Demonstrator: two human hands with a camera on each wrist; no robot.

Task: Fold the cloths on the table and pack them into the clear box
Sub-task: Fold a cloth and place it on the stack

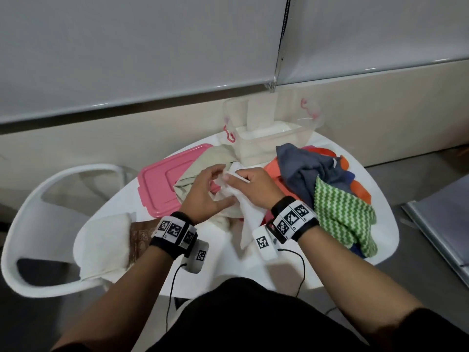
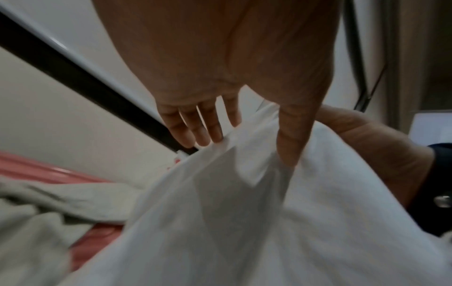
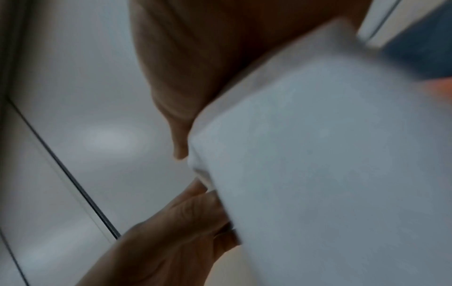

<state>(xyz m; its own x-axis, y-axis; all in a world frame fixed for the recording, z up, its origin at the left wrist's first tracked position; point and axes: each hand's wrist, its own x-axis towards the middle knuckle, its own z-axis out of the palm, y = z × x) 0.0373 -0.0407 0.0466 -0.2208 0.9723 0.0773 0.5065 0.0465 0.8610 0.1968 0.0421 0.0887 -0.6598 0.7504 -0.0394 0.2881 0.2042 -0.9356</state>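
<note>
— Over the white table [image 1: 380, 237], what do the hands hold?
— Right hand [image 1: 256, 189] pinches the white cloth [image 1: 250, 212] at its top edge. Left hand [image 1: 205, 196] has straight fingers touching it.
— Where is the clear box [image 1: 269, 138]?
— Behind the hands, open, with a white cloth inside. Its pink lid [image 1: 157, 184] lies on the left.

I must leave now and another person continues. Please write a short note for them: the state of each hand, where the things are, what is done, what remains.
Right hand grips the white cloth over the table middle; left hand is open, fingers touching the same cloth.
Clear box stands open at the far edge with white cloth already inside; its pink lid lies to the left.
Left to fold: this white cloth, beige cloth, the pile at right (blue-grey, orange, green zigzag cloth), and the cream towel at near left.
</note>
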